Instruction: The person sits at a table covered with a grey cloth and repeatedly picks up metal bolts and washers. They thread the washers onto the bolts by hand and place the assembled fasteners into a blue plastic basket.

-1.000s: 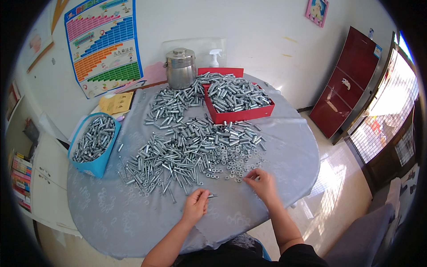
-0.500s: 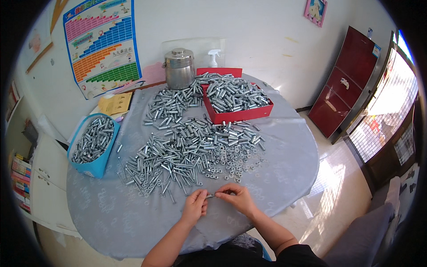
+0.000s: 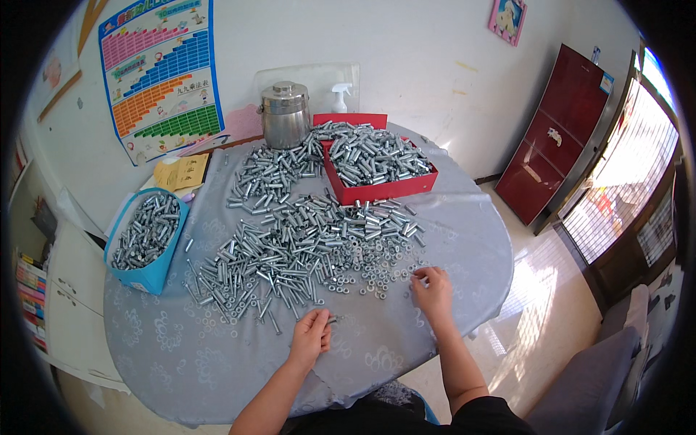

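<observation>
My left hand (image 3: 310,338) is closed around a metal bolt (image 3: 333,320), whose end sticks out past the fingertips above the near part of the table. My right hand (image 3: 433,291) is at the right edge of a spread of small washers (image 3: 395,258) and nuts (image 3: 362,291). Its fingers are bent together at the tips; whatever they pinch, if anything, is too small to make out. Beyond both hands a wide heap of silvery bolts and sleeves (image 3: 279,250) covers the middle of the table.
A red box (image 3: 384,191) piled with metal sleeves stands at the back, with a steel canister (image 3: 285,119) and a white spray bottle (image 3: 339,98) near it. A blue bin (image 3: 148,279) of metal parts is at the left. The grey tablecloth (image 3: 210,377) covers the table.
My right hand has left the bolt and moved right and away from me to the washers. My left hand still holds the bolt in nearly the same place. The view has shifted slightly.
</observation>
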The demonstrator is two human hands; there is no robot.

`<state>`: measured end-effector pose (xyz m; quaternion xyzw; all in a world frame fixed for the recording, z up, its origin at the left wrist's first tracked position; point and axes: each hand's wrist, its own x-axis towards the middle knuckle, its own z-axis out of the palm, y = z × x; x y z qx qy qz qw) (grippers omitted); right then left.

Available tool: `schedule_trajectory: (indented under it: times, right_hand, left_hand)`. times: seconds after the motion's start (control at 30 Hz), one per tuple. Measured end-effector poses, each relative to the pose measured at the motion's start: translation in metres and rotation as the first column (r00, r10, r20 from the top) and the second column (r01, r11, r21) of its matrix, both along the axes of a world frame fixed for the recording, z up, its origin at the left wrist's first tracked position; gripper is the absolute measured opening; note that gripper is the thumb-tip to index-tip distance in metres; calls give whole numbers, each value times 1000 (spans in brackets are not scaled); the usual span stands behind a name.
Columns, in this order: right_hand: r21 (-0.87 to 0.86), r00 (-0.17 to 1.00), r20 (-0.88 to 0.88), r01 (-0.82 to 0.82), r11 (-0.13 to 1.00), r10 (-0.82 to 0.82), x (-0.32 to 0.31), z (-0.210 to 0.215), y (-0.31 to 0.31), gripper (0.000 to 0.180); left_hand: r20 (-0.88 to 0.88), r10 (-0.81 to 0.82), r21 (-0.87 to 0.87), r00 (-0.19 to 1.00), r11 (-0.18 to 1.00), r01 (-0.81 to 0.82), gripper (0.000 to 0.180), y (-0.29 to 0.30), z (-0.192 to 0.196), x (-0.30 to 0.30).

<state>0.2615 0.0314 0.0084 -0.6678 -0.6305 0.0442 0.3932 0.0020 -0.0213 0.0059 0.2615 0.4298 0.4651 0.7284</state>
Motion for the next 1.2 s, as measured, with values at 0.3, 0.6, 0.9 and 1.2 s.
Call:
schedule_trajectory:
  times: [0.3, 0.6, 0.9, 1.2]
  right_hand:
    - [-64, 998, 53, 42, 997, -39, 13, -12, 21, 16]
    - [-205, 847, -528, -206, 957, 69, -26, 22, -3, 10]
    - [-180, 392, -898, -740, 649, 198, -87, 14, -34, 14]
    - [-74, 725, -415, -628, 774, 549, -95, 18, -42, 20]
  left_hand:
    - [-15, 10, -3, 1000, 1000, -11, 21, 1, -3, -1]
    - [-48, -14, 1, 999, 1000, 14, 23, -1, -3, -5]
    - [-40, -64, -16, 997, 998, 64, 23, -1, -2, -3]
    - [-5, -65, -61, 998, 996, 64, 23, -1, 0, -3]
